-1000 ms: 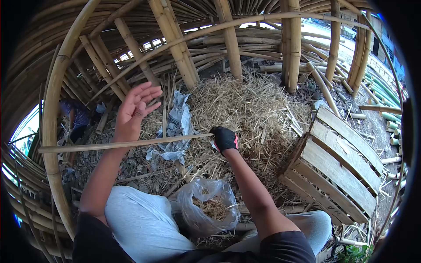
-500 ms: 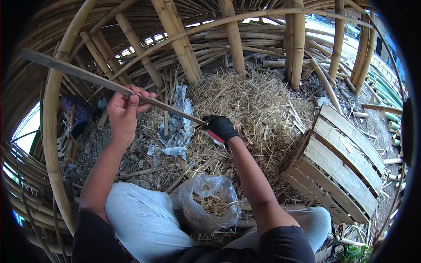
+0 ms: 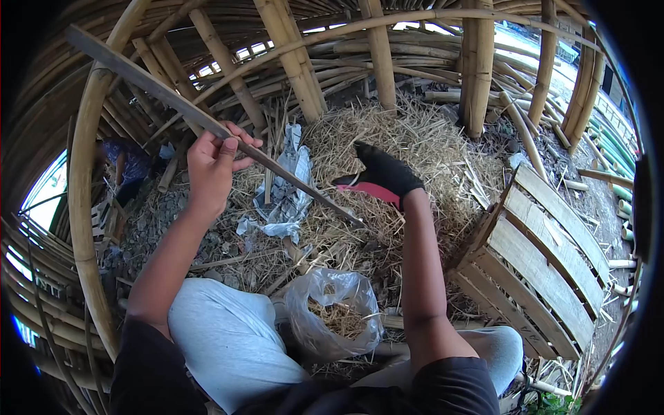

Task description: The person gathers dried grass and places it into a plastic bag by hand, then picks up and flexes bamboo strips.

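My bare left hand (image 3: pixel 216 166) grips a long, flat bamboo strip (image 3: pixel 162 95) near its middle, between thumb and fingers. The strip slants from the upper left down toward the centre, its lower tip over the shavings. My right hand (image 3: pixel 384 174) wears a black glove with a red palm. It is apart from the strip, thumb and fingers spread, with nothing visible in it. Beneath both hands lies a heap of bamboo shavings (image 3: pixel 422 145). A clear plastic bag (image 3: pixel 301 325) with shavings inside stands between my knees.
A slatted wooden crate (image 3: pixel 532 256) lies tilted at my right. Crumpled grey-white sheeting (image 3: pixel 294 173) is on the rubble to the left. Bamboo posts (image 3: pixel 477 76) and stacked poles (image 3: pixel 408 55) rise ahead. Another person (image 3: pixel 126 166) is at the far left. Green bamboo poles (image 3: pixel 609 145) lie far right.
My right hand has let go of the strip's lower end and moved right, its fingers opening. The strip has shifted right and tilts more steeply downward, still in my left hand.
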{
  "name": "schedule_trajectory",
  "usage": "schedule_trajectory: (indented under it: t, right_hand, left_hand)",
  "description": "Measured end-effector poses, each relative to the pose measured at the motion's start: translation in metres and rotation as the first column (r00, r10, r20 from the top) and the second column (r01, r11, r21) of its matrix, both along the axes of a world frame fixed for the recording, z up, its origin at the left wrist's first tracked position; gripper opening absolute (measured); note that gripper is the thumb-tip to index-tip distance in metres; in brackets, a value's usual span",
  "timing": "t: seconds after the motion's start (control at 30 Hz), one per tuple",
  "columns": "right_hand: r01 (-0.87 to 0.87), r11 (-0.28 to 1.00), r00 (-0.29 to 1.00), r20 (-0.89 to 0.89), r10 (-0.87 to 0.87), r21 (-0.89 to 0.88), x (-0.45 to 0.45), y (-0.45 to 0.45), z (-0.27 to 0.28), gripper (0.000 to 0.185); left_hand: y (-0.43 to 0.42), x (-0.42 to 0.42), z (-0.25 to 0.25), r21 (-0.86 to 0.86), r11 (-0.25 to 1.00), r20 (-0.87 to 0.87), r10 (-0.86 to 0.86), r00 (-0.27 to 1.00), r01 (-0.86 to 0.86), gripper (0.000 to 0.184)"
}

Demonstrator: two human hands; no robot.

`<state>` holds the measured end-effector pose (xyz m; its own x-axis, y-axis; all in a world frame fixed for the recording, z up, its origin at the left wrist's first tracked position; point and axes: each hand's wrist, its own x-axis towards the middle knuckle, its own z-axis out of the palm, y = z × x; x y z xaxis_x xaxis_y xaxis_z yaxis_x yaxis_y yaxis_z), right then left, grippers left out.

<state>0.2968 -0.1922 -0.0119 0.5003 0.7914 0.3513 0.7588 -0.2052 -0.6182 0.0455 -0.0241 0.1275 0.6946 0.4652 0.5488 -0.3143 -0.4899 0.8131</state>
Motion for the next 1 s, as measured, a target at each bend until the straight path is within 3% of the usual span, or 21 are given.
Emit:
schedule_trajectory:
  t: [0.1,0.13,0.17,0.23,0.4,0.47,0.53,0.7,0.83,0.9,1.0]
  right_hand:
    - [-0.153,0.967,0.988,-0.005,0.157,0.205,-0.077,0.012,0.052,0.096]
    - [-0.226,0.959,0.961,-0.124,0.249,0.170,-0.094,0.018,0.059,0.084]
    - [-0.205,0.975,0.952,-0.214,0.220,0.088,-0.108,0.023,0.061,0.070]
    - [0.014,0.992,0.949,-0.314,0.026,0.124,-0.115,0.056,0.024,0.058]
    - [0.078,0.997,0.973,-0.217,-0.077,-0.004,-0.081,0.072,-0.082,0.040]
    - [0.084,0.992,0.959,-0.261,-0.107,-0.098,-0.059,0.063,-0.128,0.041]
    - [0.136,0.981,0.968,-0.193,-0.161,-0.135,-0.031,0.056,-0.183,0.043]
    - [0.187,0.949,0.944,-0.221,-0.245,-0.254,0.018,0.016,-0.221,0.046]
    - [0.283,0.918,0.912,-0.217,-0.347,-0.276,0.050,-0.008,-0.231,0.049]
    - [0.269,0.838,0.944,-0.045,-0.328,-0.475,0.076,-0.004,-0.244,0.059]
    - [0.221,0.841,0.970,0.024,-0.241,-0.495,0.079,0.032,-0.209,0.067]
  left_hand:
    - [-0.019,0.008,-0.002,0.040,0.995,0.001,-0.094,0.996,0.094,0.011]
    - [-0.025,0.009,-0.001,0.049,0.991,0.016,-0.124,0.992,0.123,0.012]
    - [-0.029,0.009,0.000,0.060,0.987,0.030,-0.153,0.988,0.151,0.012]
    - [-0.032,0.007,0.006,0.111,0.987,0.017,-0.115,0.993,0.112,0.023]
    - [-0.033,-0.010,0.029,0.236,0.970,0.085,-0.080,0.993,0.058,0.026]
    - [-0.025,-0.011,0.030,0.199,0.978,0.095,-0.084,0.992,0.063,0.023]
    - [-0.019,-0.009,0.027,0.157,0.985,0.089,-0.085,0.992,0.070,0.020]
    - [-0.010,0.002,0.020,0.080,0.994,0.072,-0.079,0.994,0.073,0.016]
    - [-0.004,0.017,-0.003,0.006,0.990,0.047,-0.138,0.989,0.138,0.015]
    - [-0.005,0.026,-0.013,-0.020,0.986,0.026,-0.167,0.986,0.167,0.015]
    - [-0.002,0.038,-0.031,-0.068,0.980,0.008,-0.189,0.982,0.189,0.017]
